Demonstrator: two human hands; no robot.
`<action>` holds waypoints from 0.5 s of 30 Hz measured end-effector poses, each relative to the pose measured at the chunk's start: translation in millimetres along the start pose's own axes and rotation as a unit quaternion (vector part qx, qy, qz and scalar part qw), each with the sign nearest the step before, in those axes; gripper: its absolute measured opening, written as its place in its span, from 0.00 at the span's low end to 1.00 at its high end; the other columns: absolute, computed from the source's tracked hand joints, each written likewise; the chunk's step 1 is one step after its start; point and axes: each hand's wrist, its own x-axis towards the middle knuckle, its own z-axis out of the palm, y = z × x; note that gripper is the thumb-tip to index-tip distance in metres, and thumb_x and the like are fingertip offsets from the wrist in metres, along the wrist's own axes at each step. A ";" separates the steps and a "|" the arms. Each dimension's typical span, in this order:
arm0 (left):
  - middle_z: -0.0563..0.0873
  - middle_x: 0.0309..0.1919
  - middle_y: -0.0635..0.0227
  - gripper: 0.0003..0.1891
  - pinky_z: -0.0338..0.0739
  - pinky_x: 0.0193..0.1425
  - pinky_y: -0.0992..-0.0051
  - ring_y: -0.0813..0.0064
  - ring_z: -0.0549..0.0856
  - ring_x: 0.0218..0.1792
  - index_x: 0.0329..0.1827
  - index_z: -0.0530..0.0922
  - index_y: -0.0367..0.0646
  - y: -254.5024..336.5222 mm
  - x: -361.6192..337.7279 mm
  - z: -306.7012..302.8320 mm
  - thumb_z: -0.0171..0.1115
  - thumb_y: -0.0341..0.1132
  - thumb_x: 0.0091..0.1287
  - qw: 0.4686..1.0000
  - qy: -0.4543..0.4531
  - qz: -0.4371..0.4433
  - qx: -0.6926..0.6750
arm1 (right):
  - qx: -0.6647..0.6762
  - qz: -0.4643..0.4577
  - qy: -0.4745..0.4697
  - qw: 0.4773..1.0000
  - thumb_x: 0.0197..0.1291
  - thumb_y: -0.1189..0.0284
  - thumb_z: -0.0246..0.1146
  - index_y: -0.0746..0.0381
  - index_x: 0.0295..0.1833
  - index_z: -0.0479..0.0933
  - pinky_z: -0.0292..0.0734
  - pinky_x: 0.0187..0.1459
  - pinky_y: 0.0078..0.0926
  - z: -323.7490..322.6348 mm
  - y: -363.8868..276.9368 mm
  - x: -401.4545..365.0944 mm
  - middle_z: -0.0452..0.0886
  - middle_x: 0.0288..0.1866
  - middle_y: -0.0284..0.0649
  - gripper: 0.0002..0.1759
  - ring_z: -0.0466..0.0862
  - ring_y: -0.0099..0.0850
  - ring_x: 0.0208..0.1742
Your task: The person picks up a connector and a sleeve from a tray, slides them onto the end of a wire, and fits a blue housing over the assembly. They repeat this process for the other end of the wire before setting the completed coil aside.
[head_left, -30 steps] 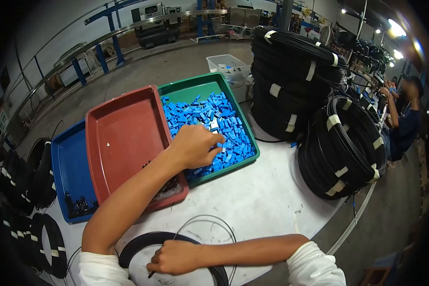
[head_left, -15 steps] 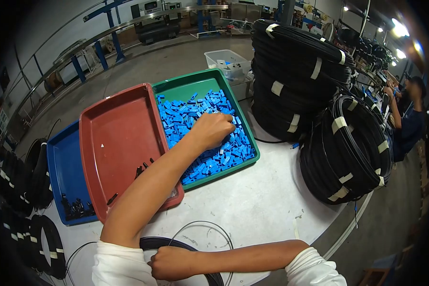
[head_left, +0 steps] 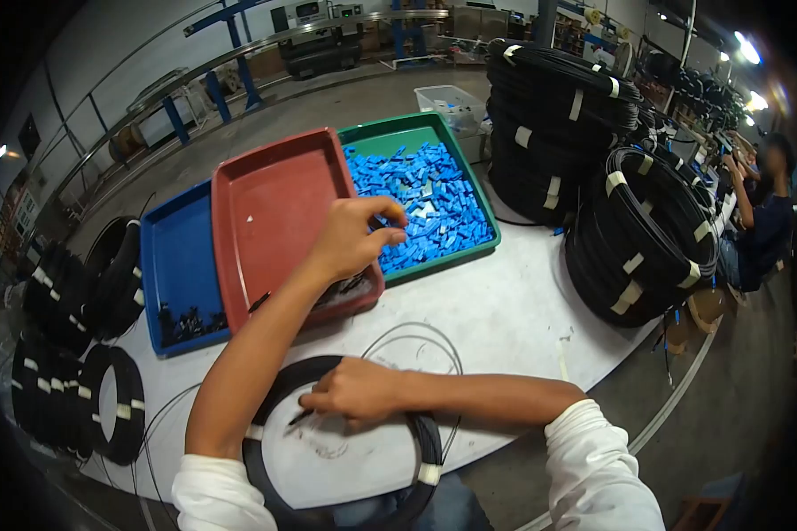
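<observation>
My left hand point(head_left: 354, 237) hovers over the right rim of the red tray point(head_left: 279, 221), close to the green tray point(head_left: 485, 212) of small blue plastic connectors point(head_left: 443, 217). Its fingers are curled, thumb near forefinger; what they hold is too small to make out. On the table my right hand point(head_left: 356, 389) lies over the upper part of a black cable coil point(head_left: 274, 496) bound with pale tape. A small thin black piece point(head_left: 301, 416) sticks out from its pinched fingers, inside the ring.
A blue tray point(head_left: 181, 265) holding black pieces point(head_left: 186, 326) stands at left. Taped black cable coils point(head_left: 633, 248) are stacked at right, and more coils point(head_left: 115, 403) stand at left. A clear bin point(head_left: 452, 106) sits behind the trays. Another person point(head_left: 762, 212) works far right.
My left hand has come out of the blue connectors, leftward to the red tray's edge. My right hand has shifted up and right in view; the coil and black piece now show more.
</observation>
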 end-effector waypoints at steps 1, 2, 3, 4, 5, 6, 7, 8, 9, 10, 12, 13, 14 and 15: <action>0.89 0.33 0.68 0.07 0.82 0.31 0.79 0.83 0.85 0.30 0.42 0.83 0.38 4.8 -19.5 -12.3 0.69 0.21 0.63 0.999 0.017 -0.041 0.014 | -0.034 0.010 -0.008 0.999 0.44 0.73 0.66 0.62 0.50 0.77 0.81 0.39 0.49 -0.7 -0.5 -0.1 0.87 0.35 0.44 0.23 0.88 0.48 0.37; 0.89 0.32 0.68 0.07 0.82 0.31 0.80 0.83 0.86 0.30 0.42 0.83 0.39 0.5 -39.7 -23.9 0.69 0.20 0.62 0.997 0.029 -0.058 -0.030 | -0.024 0.009 -0.002 1.000 0.45 0.73 0.67 0.61 0.52 0.77 0.82 0.39 0.48 -0.2 3.9 -0.9 0.88 0.36 0.43 0.24 0.88 0.48 0.37; 0.89 0.31 0.68 0.08 0.82 0.31 0.81 0.84 0.86 0.30 0.41 0.82 0.39 -3.5 -65.3 -33.0 0.69 0.20 0.62 0.993 0.042 -0.082 -0.074 | -0.006 0.006 0.003 1.000 0.45 0.73 0.67 0.60 0.53 0.77 0.82 0.39 0.48 2.0 4.8 -1.1 0.88 0.37 0.42 0.24 0.88 0.48 0.37; 0.89 0.32 0.67 0.09 0.82 0.31 0.81 0.81 0.88 0.30 0.43 0.80 0.39 3.7 -90.2 -43.0 0.72 0.23 0.63 0.991 0.070 -0.083 -0.075 | 0.033 0.027 0.014 0.999 0.44 0.74 0.67 0.59 0.54 0.77 0.83 0.40 0.45 -2.6 2.3 -2.3 0.88 0.38 0.43 0.25 0.88 0.48 0.38; 0.89 0.32 0.67 0.09 0.82 0.31 0.81 0.81 0.88 0.30 0.43 0.80 0.39 3.8 -113.0 -51.7 0.72 0.23 0.63 0.990 0.086 -0.092 -0.065 | 0.069 0.042 0.023 0.996 0.44 0.74 0.68 0.58 0.55 0.77 0.83 0.41 0.42 -9.8 2.3 -2.4 0.89 0.39 0.43 0.26 0.89 0.47 0.39; 0.89 0.33 0.67 0.10 0.83 0.31 0.81 0.79 0.89 0.31 0.44 0.80 0.40 1.3 -137.0 -59.6 0.73 0.25 0.63 0.982 0.115 -0.112 -0.101 | 0.105 0.077 0.040 0.991 0.48 0.75 0.68 0.59 0.54 0.77 0.82 0.41 0.39 -9.8 4.6 -2.5 0.89 0.39 0.44 0.24 0.89 0.46 0.39; 0.89 0.34 0.66 0.12 0.83 0.31 0.80 0.77 0.90 0.32 0.45 0.79 0.40 1.7 -160.7 -66.4 0.74 0.27 0.64 0.972 0.142 -0.129 -0.137 | 0.141 0.115 0.057 0.982 0.51 0.77 0.68 0.59 0.54 0.77 0.82 0.42 0.36 -7.9 6.6 -2.4 0.89 0.39 0.45 0.21 0.89 0.44 0.39; 0.89 0.35 0.64 0.14 0.84 0.31 0.79 0.74 0.91 0.33 0.45 0.78 0.40 6.0 -180.8 -70.3 0.76 0.30 0.63 0.960 0.164 -0.151 -0.171 | 0.147 0.116 0.082 0.979 0.55 0.78 0.68 0.60 0.53 0.77 0.81 0.41 0.35 -9.6 5.8 0.4 0.88 0.37 0.45 0.18 0.89 0.42 0.38; 0.89 0.35 0.64 0.14 0.84 0.31 0.79 0.74 0.91 0.33 0.45 0.78 0.40 5.1 -198.0 -71.8 0.76 0.30 0.63 0.958 0.175 -0.151 -0.167 | 0.150 0.119 0.108 0.976 0.59 0.79 0.67 0.61 0.52 0.77 0.80 0.41 0.33 -12.6 4.4 2.6 0.88 0.35 0.46 0.15 0.89 0.40 0.37; 0.89 0.33 0.64 0.13 0.84 0.31 0.79 0.75 0.91 0.34 0.43 0.78 0.40 -1.4 -213.4 -71.3 0.75 0.28 0.63 0.962 0.182 -0.120 -0.162 | 0.151 0.149 0.109 0.971 0.62 0.79 0.66 0.62 0.51 0.77 0.79 0.41 0.33 -15.5 0.3 4.4 0.87 0.34 0.46 0.13 0.88 0.38 0.36; 0.89 0.32 0.64 0.12 0.85 0.32 0.78 0.75 0.91 0.35 0.41 0.77 0.40 -14.8 -236.2 -67.2 0.75 0.26 0.62 0.960 0.198 -0.079 -0.181 | 0.135 0.196 0.108 0.965 0.64 0.78 0.66 0.62 0.51 0.77 0.78 0.40 0.34 -21.3 -2.7 8.7 0.86 0.31 0.46 0.11 0.86 0.35 0.33; 0.89 0.32 0.64 0.12 0.85 0.33 0.78 0.74 0.91 0.35 0.41 0.76 0.40 -21.9 -244.1 -62.2 0.75 0.27 0.63 0.959 0.216 -0.070 -0.170 | 0.131 0.196 0.113 0.965 0.64 0.78 0.67 0.62 0.51 0.78 0.78 0.40 0.34 -20.6 2.3 9.0 0.86 0.32 0.45 0.11 0.85 0.35 0.34; 0.89 0.32 0.63 0.12 0.86 0.33 0.77 0.74 0.91 0.35 0.40 0.76 0.40 -28.2 -250.4 -57.6 0.75 0.27 0.63 0.948 0.239 -0.063 -0.200 | 0.110 0.197 0.113 0.968 0.63 0.78 0.67 0.61 0.52 0.78 0.77 0.41 0.34 -19.7 7.4 9.1 0.85 0.33 0.45 0.12 0.84 0.35 0.35; 0.89 0.32 0.63 0.13 0.86 0.34 0.77 0.73 0.92 0.35 0.40 0.76 0.40 -31.1 -252.6 -54.6 0.75 0.27 0.63 0.936 0.260 -0.054 -0.231 | 0.086 0.198 0.116 0.969 0.63 0.78 0.67 0.61 0.52 0.78 0.77 0.41 0.33 -23.4 9.1 11.5 0.84 0.34 0.45 0.12 0.84 0.35 0.36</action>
